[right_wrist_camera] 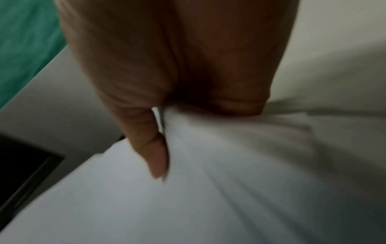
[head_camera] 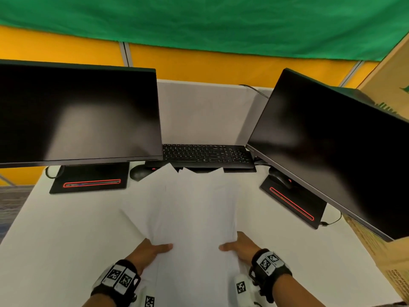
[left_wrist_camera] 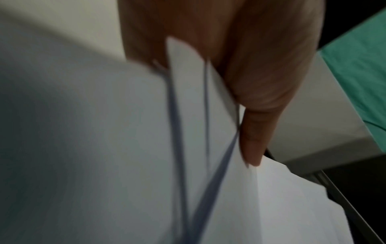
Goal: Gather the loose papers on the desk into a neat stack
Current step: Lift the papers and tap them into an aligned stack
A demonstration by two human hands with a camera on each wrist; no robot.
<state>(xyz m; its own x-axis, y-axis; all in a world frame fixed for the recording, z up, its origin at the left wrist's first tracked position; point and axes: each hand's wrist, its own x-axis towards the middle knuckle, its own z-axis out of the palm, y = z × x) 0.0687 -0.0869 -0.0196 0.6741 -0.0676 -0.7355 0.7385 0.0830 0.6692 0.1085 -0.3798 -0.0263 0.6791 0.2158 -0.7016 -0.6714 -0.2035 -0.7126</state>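
Observation:
A loose bundle of white papers [head_camera: 194, 209] is held up over the white desk [head_camera: 66, 240], its sheets fanned and uneven at the far end. My left hand [head_camera: 152, 251] grips the bundle's near left edge, thumb on top. My right hand [head_camera: 240, 247] grips the near right edge the same way. In the left wrist view the sheets [left_wrist_camera: 198, 132] splay apart under the thumb [left_wrist_camera: 256, 132]. In the right wrist view the thumb [right_wrist_camera: 152, 145] pinches the papers [right_wrist_camera: 188, 198]. The fingers under the sheets are hidden.
Two dark monitors stand left [head_camera: 77, 116] and right [head_camera: 327, 147], each on a black base. A black keyboard [head_camera: 205, 155] and a mouse [head_camera: 139, 171] lie behind the papers. A cardboard box [head_camera: 380, 251] sits at the right edge.

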